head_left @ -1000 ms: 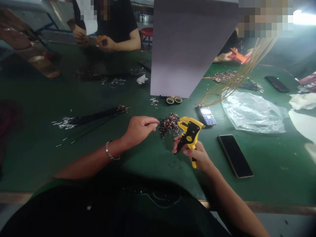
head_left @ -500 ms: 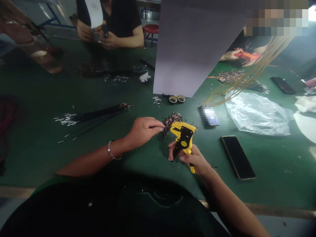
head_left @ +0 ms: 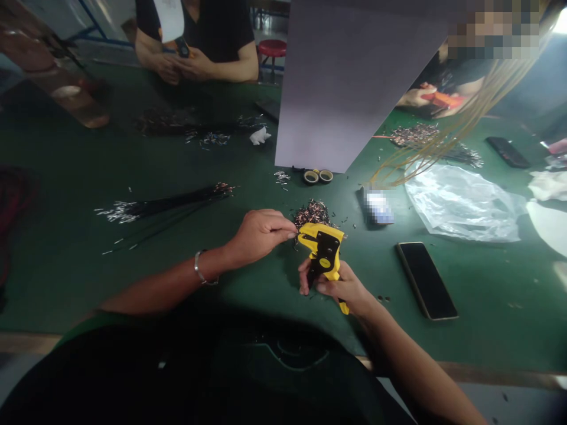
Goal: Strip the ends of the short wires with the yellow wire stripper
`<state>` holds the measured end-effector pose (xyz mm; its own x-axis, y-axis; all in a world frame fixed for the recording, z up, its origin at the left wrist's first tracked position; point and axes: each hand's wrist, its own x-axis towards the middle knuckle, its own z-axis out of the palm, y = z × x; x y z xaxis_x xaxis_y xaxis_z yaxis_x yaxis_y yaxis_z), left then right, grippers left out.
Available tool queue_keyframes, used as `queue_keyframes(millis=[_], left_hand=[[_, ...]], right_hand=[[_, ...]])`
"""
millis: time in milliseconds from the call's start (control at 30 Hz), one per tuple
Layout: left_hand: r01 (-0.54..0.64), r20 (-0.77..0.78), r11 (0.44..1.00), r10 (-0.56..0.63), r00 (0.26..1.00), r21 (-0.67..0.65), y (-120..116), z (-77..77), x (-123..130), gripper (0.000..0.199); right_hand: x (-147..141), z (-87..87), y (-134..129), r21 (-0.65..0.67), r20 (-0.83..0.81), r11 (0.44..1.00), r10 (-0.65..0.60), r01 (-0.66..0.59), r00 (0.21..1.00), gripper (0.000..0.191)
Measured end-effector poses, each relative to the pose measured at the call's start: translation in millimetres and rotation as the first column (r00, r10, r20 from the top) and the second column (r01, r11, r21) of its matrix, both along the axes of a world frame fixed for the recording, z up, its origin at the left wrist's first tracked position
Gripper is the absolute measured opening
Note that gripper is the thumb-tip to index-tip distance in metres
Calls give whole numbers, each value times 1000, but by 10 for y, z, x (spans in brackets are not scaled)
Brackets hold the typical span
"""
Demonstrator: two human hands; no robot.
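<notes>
My right hand (head_left: 332, 283) is wrapped round the handles of a yellow and black wire stripper (head_left: 325, 248), its jaws pointing left. Fingertips of my left hand (head_left: 266, 233) are pinched together at the jaw tips; what they hold is too small to make out. Just behind the jaws lies a pile of short copper-coloured and dark scraps (head_left: 313, 211). A bundle of black wires (head_left: 172, 203) with silvery left ends rests on the green table (head_left: 248, 307), left of my left hand.
A grey upright panel (head_left: 332, 82) stands behind two tape rolls (head_left: 318, 176). To the right are a phone (head_left: 427, 280), a clear plastic bag (head_left: 465, 203), a small box (head_left: 376, 205) and hanging yellowish wires (head_left: 456, 133). Across the table, people hold tools.
The wire stripper in my right hand has moved slightly left and down, bringing its jaws to my left fingertips. Across the table, a person's hands have shifted around their tool.
</notes>
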<state>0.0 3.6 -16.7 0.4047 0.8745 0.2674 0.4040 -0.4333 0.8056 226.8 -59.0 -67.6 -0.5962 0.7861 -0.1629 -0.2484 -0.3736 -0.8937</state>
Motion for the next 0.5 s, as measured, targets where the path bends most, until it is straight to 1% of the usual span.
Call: queue_keyframes(millis=[200,333,500], left_hand=[[40,-16,998,-39,999,44,0,7,-12,16],[52,-47,997,-49,998,60,3,19,-10,16],[64,-41,995,-61,997,75,12,10,-12,14]], right_hand=[[-16,-47,-22,5,-29,1000,3,-3,1000,35],[-18,-56,-31,-5,-17,1000,-4,4,1000,35],[-15,-48,-48,9,-6,1000,3,-3,1000,28]])
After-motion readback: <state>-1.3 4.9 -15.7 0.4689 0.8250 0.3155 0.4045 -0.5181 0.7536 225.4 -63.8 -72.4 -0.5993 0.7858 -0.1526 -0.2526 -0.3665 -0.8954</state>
